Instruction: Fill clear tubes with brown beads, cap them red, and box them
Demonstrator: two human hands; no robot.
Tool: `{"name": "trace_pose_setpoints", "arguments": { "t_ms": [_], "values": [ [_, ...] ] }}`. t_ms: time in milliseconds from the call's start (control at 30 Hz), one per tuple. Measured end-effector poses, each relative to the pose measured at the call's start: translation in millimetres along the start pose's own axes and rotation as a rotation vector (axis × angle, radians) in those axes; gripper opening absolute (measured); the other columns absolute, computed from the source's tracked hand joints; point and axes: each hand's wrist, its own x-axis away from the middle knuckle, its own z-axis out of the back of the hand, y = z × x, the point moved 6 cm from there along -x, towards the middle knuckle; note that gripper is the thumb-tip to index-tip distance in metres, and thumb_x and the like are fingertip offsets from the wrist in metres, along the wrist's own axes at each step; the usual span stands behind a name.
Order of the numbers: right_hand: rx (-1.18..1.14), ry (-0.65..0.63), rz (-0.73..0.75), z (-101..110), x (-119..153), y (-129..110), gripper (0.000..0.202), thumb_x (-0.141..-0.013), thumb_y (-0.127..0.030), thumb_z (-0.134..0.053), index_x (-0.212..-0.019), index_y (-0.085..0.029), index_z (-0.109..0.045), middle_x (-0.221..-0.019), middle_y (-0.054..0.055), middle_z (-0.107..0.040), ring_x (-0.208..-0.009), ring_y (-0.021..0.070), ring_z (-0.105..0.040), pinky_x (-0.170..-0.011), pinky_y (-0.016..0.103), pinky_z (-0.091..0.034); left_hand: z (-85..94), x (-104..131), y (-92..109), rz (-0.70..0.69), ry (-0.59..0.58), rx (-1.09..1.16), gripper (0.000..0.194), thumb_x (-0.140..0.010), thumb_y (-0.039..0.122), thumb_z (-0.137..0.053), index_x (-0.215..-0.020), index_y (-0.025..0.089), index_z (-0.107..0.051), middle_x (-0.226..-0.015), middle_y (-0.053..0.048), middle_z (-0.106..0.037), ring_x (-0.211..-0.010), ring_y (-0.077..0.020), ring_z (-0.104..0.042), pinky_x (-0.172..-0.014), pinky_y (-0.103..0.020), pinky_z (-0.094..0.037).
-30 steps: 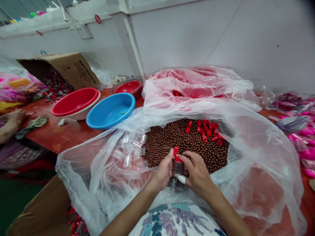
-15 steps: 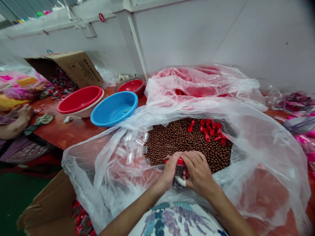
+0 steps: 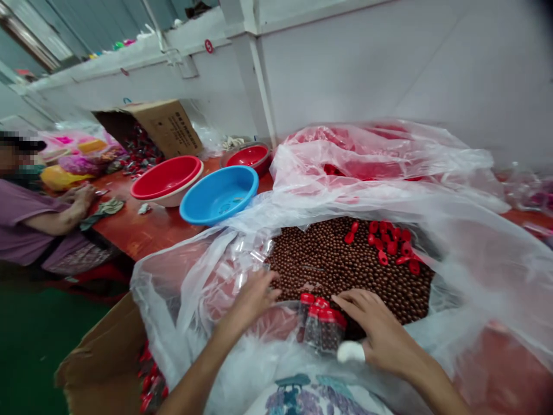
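Several small clear containers with red caps [image 3: 322, 311] stand bunched at the near edge of a heap of brown balls [image 3: 315, 262]. My left hand [image 3: 257, 294] is to their left, fingers apart and nothing visible in it, close to loose clear plastic tubes [image 3: 248, 253]. On the right, my right hand [image 3: 378, 323] is open beside the capped containers, its fingers stretched over the balls. White wrapping [image 3: 351, 351] covers its thumb. Small red scoop-shaped plastic pieces [image 3: 391, 246] lie on the far right of the heap.
A translucent plastic sheet [image 3: 173, 288] surrounds the heap. Behind it are a blue basin [image 3: 220, 199], a red basin [image 3: 166, 176] and a bag of red pieces [image 3: 380, 150]. Cardboard boxes stand at far left [image 3: 175, 129] and low left [image 3: 103, 357]. A co-worker [image 3: 38, 225] sits at left.
My hands have come apart and let go of the red-capped containers. The left moved leftward towards the tubes; the right drew off to the right. The view has turned left, showing more of the co-worker.
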Motion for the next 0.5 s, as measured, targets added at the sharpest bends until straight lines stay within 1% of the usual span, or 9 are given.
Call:
{"name": "trace_pose_setpoints", "arguments": {
  "t_ms": [67,100,167,200,233,300,367,433,500],
  "values": [
    [0.031,0.066,-0.076,11,-11,26,0.041,-0.081,-0.03,-0.054,-0.122,-0.027,-0.052,-0.115,0.008,-0.057,-0.104,0.0235,-0.053,-0.089,0.039,-0.043,9.1,0,-34,0.094,-0.037,-0.148,0.028,-0.072,0.021,-0.055,-0.098,0.022,-0.063,-0.097,-0.007,-0.062,-0.095,-0.0241,-0.053,-0.081,-0.031,-0.035],
    [0.063,0.104,-0.122,17,-19,42,0.038,-0.083,-0.022,-0.049,-0.12,-0.026,-0.053,-0.114,0.007,-0.058,-0.103,0.0217,-0.054,-0.089,0.037,-0.043,9.7,0,-49,0.145,-0.065,-0.182,0.028,-0.07,0.019,-0.055,-0.097,0.022,-0.063,-0.092,-0.006,-0.063,-0.091,-0.0239,-0.055,-0.078,-0.03,-0.036],
    [0.183,0.162,-0.212,27,-39,75,0.046,-0.078,-0.006,-0.042,-0.119,-0.023,-0.054,-0.112,0.007,-0.059,-0.102,0.0198,-0.055,-0.088,0.033,-0.044,5.1,-3,-63,0.152,-0.118,-0.197,0.027,-0.069,0.018,-0.053,-0.093,0.023,-0.064,-0.085,-0.004,-0.064,-0.082,-0.0223,-0.057,-0.072,-0.028,-0.036],
    [0.256,0.175,-0.261,32,-50,91,0.052,-0.074,-0.001,-0.041,-0.119,-0.021,-0.055,-0.111,0.007,-0.059,-0.1,0.0194,-0.056,-0.086,0.032,-0.044,1.2,-5,-65,0.136,-0.136,-0.19,0.024,-0.07,0.019,-0.053,-0.091,0.022,-0.064,-0.082,-0.004,-0.064,-0.079,-0.0213,-0.057,-0.07,-0.027,-0.036],
    [0.283,0.188,-0.278,35,-61,103,0.056,-0.071,0.002,-0.04,-0.12,-0.02,-0.054,-0.113,0.009,-0.058,-0.099,0.0199,-0.056,-0.086,0.032,-0.044,-3.3,-7,-64,0.111,-0.151,-0.176,0.021,-0.07,0.022,-0.054,-0.089,0.022,-0.064,-0.081,-0.003,-0.064,-0.076,-0.0203,-0.057,-0.067,-0.026,-0.035],
    [0.315,0.202,-0.28,38,-83,120,0.061,-0.069,0.005,-0.04,-0.122,-0.021,-0.053,-0.122,0.009,-0.054,-0.1,0.0216,-0.054,-0.084,0.034,-0.043,-12.7,-13,-57,0.066,-0.176,-0.135,0.019,-0.07,0.029,-0.056,-0.085,0.02,-0.062,-0.079,-0.002,-0.063,-0.073,-0.0184,-0.056,-0.064,-0.024,-0.035],
    [0.319,0.177,-0.241,36,-99,125,0.054,-0.071,0.003,-0.042,-0.113,-0.024,-0.061,-0.12,0.008,-0.056,-0.097,0.0217,-0.054,-0.084,0.034,-0.042,-20.9,-19,-47,0.031,-0.195,-0.073,0.02,-0.07,0.034,-0.057,-0.082,0.018,-0.06,-0.076,-0.001,-0.062,-0.07,-0.0171,-0.055,-0.061,-0.023,-0.035],
    [0.31,0.143,-0.206,32,-106,123,0.041,-0.074,0.0,-0.045,-0.097,-0.025,-0.068,-0.104,0.007,-0.064,-0.091,0.0211,-0.054,-0.082,0.033,-0.041,-24.7,-28,-40,0.013,-0.183,0.01,0.02,-0.071,0.034,-0.056,-0.081,0.017,-0.059,-0.074,0.0,-0.061,-0.068,-0.0161,-0.055,-0.059,-0.022,-0.035],
    [0.292,0.13,-0.199,29,-104,117,0.032,-0.076,-0.005,-0.048,-0.09,-0.024,-0.069,-0.087,0.006,-0.066,-0.086,0.021,-0.054,-0.08,0.032,-0.041,-23.1,-40,-36,0.012,-0.137,0.085,0.02,-0.073,0.034,-0.054,-0.082,0.017,-0.06,-0.074,0.0,-0.061,-0.068,-0.0155,-0.054,-0.059,-0.022,-0.035]
  ]
}}
